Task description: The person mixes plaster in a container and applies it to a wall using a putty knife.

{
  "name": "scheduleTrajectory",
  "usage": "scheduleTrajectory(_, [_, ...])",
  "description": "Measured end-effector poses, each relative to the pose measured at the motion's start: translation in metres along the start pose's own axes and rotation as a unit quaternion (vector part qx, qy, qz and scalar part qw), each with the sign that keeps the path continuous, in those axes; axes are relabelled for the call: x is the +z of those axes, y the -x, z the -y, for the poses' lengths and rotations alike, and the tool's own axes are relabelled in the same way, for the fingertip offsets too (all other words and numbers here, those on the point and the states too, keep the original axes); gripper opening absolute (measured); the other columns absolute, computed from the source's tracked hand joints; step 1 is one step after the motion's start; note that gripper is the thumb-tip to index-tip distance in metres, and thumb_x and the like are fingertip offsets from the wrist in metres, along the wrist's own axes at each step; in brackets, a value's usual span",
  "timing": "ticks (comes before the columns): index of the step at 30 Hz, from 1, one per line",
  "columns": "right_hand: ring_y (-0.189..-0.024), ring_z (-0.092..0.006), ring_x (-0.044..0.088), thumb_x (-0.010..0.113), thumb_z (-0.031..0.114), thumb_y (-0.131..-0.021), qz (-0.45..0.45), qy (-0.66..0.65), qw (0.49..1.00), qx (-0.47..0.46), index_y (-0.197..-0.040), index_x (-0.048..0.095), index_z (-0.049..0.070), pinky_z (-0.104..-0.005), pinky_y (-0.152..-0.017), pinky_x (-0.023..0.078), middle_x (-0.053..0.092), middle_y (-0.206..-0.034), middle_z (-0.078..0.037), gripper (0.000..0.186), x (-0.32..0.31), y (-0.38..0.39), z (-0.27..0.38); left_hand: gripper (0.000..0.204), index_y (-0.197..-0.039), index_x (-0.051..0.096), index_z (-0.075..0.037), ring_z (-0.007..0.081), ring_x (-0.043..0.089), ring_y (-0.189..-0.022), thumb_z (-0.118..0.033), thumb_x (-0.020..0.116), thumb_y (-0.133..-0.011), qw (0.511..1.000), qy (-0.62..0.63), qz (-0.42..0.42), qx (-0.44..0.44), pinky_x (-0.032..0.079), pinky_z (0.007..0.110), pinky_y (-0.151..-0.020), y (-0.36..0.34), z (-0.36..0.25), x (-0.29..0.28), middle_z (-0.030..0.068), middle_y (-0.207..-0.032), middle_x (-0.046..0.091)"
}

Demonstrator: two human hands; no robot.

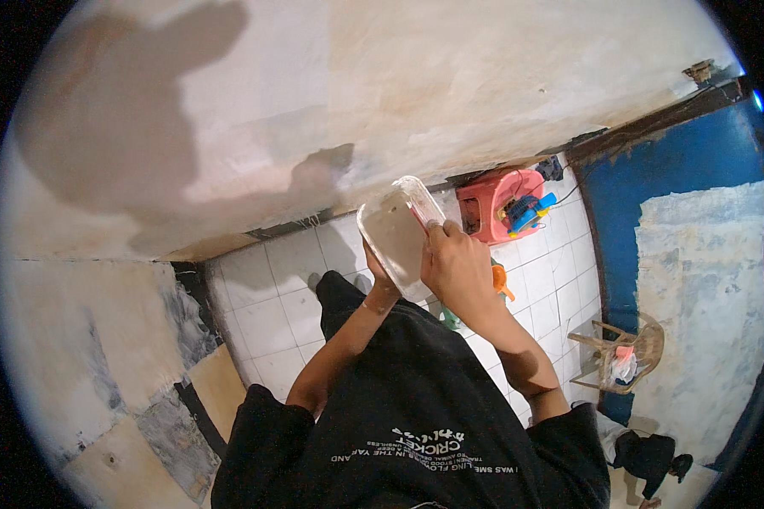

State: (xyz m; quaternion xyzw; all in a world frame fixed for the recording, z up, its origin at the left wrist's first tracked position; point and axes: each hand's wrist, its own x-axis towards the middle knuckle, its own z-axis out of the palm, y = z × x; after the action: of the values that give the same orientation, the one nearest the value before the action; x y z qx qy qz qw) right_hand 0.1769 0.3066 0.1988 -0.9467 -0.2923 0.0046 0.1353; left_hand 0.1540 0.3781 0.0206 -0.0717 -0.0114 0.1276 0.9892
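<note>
A shallow rectangular tub (367, 227) with whitish paste smeared inside and along its rim is held in front of my body, close to the wall. My left hand (382, 276) supports it from its left side and underneath, with the fingers mostly hidden behind it. Over the tub's right side, my right hand (457, 265) is closed on a narrow flat tool (418, 214) with a reddish edge. This tool lies against the inside of the tub; its exact kind is hard to make out.
Patchily plastered wall (433, 93) rises ahead. On the white tiled floor (284, 293) stands a pink plastic stool (477, 208) bearing a blue-and-yellow device (526, 216). An orange item (501, 282) sits beyond my right forearm. Farther right are a plastic chair (649, 343) and another person (645, 454).
</note>
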Motion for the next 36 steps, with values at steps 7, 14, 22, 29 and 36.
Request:
scheduleTrajectory(7, [-0.059,-0.0363,0.06,0.058,0.007,-0.076,-0.026,-0.042,0.996,-0.068,-0.089,0.058,-0.001,-0.0445,-0.052,0.05,0.058,-0.076,-0.017,0.015,0.02,-0.002,-0.007,0.067,-0.143,0.034,-0.013,0.0307,0.044,-0.127,-0.059,0.03,-0.093,0.999,0.009,0.034,0.0,0.032,0.046,-0.109,-0.004,-0.002,-0.013,0.0106,-0.14,0.044])
scheduleTrajectory(14, [-0.06,-0.0339,0.061,0.059,0.008,-0.075,-0.012,-0.006,0.999,-0.049,-0.088,0.058,0.001,-0.0432,-0.052,0.05,0.058,-0.076,-0.016,0.015,0.008,-0.007,-0.009,0.067,-0.143,0.033,-0.014,0.0298,0.042,-0.128,-0.059,0.03,-0.093,0.995,-0.098,-0.018,-0.014,0.031,0.045,-0.11,-0.009,-0.004,-0.032,0.0101,-0.141,0.042])
scheduleTrajectory(22, [-0.06,-0.0307,0.063,0.061,0.012,-0.071,0.021,0.034,0.991,-0.129,-0.086,0.057,0.0,-0.0398,-0.052,0.05,0.059,-0.08,-0.014,0.02,0.015,-0.009,0.004,0.064,-0.144,0.032,-0.018,0.028,0.04,-0.129,-0.058,0.029,-0.093,0.995,-0.082,0.052,-0.03,0.03,0.044,-0.11,-0.007,-0.007,-0.039,0.0086,-0.142,0.041])
scheduleTrajectory(29, [-0.059,-0.0305,0.062,0.06,0.011,-0.073,0.026,0.027,0.993,-0.113,-0.085,0.057,0.0,-0.0392,-0.052,0.05,0.058,-0.079,-0.015,0.017,0.004,-0.005,0.003,0.066,-0.142,0.035,-0.015,0.0294,0.043,-0.127,-0.058,0.031,-0.093,0.995,-0.084,0.035,-0.026,0.032,0.045,-0.109,-0.007,-0.006,-0.04,0.0101,-0.14,0.043])
scheduleTrajectory(36, [-0.059,-0.0325,0.062,0.057,0.007,-0.073,0.0,0.038,0.995,-0.096,-0.081,0.058,0.0,-0.0408,-0.053,0.051,0.059,-0.078,-0.017,0.01,0.009,-0.008,0.003,0.064,-0.145,0.029,-0.021,0.0273,0.033,-0.135,-0.058,0.029,-0.093,0.992,-0.117,0.02,-0.053,0.026,0.047,-0.112,-0.008,-0.007,-0.03,0.0063,-0.146,0.036])
